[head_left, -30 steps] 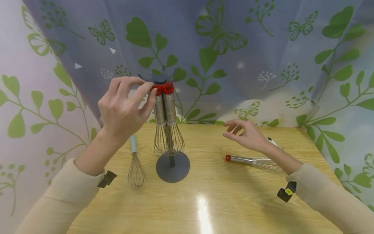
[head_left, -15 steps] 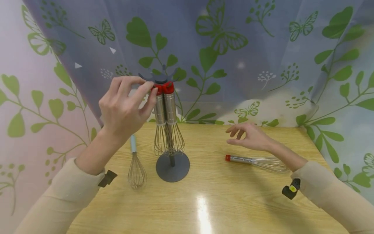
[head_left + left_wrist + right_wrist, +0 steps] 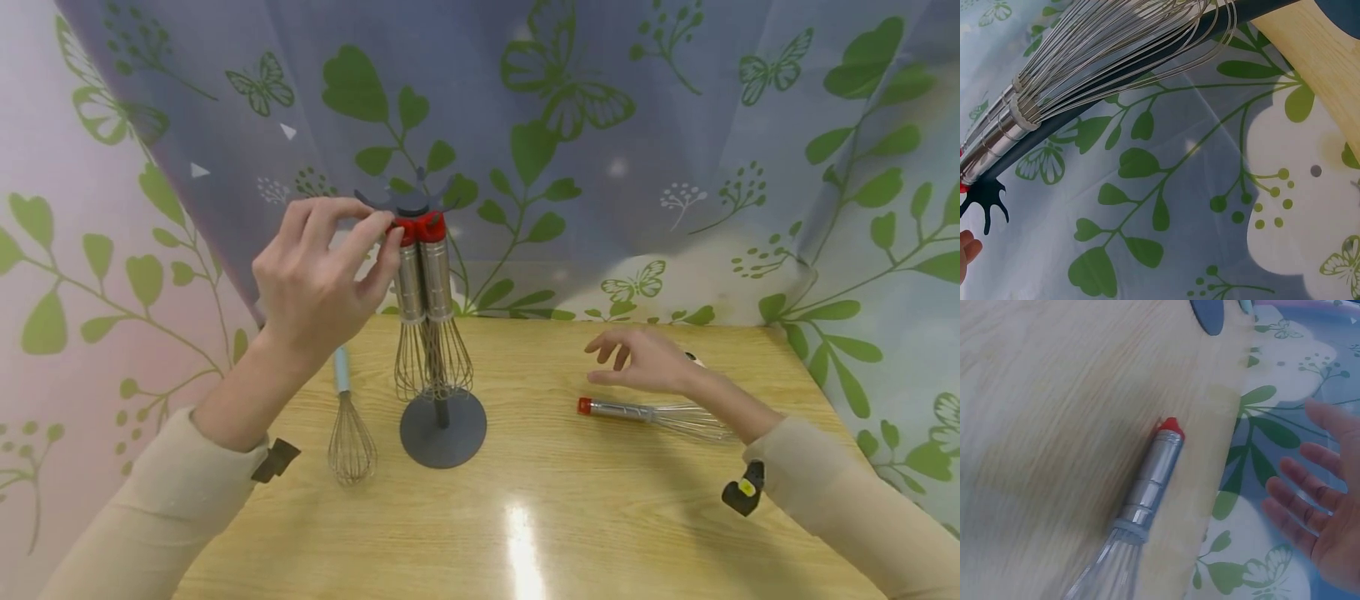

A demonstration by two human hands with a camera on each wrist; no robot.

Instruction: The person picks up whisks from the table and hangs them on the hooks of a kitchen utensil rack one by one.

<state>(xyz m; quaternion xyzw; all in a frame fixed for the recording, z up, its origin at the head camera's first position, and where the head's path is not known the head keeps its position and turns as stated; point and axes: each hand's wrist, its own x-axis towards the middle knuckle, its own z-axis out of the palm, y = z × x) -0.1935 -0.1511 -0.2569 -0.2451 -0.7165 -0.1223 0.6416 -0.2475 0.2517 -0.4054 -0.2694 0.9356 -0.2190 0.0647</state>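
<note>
My left hand (image 3: pixel 311 271) pinches the red top of a steel-handled whisk (image 3: pixel 410 287) that hangs, wires down, at the dark grey stand (image 3: pixel 444 429). Right beside it hangs a matching whisk (image 3: pixel 437 279). In the left wrist view the stand's hooked top (image 3: pixel 986 199) shows past the handles, and only a fingertip (image 3: pixel 969 247) is visible. My right hand (image 3: pixel 641 360) hovers with relaxed, spread fingers and holds nothing. Just nearer than it, a third red-tipped whisk (image 3: pixel 618 410) lies on the table; its handle (image 3: pixel 1147 481) fills the middle of the right wrist view.
A whisk with a light blue handle (image 3: pixel 342 371) lies left of the stand. Partly hidden behind my right forearm is a white handle end (image 3: pixel 695 359). A leaf-printed curtain (image 3: pixel 570 192) rises at the back edge of the wooden table (image 3: pixel 525 500).
My right hand has drifted slightly right and down, its fingers loosely spread. The left hand keeps its pinch at the red top, and the hanging whisks have barely moved.
</note>
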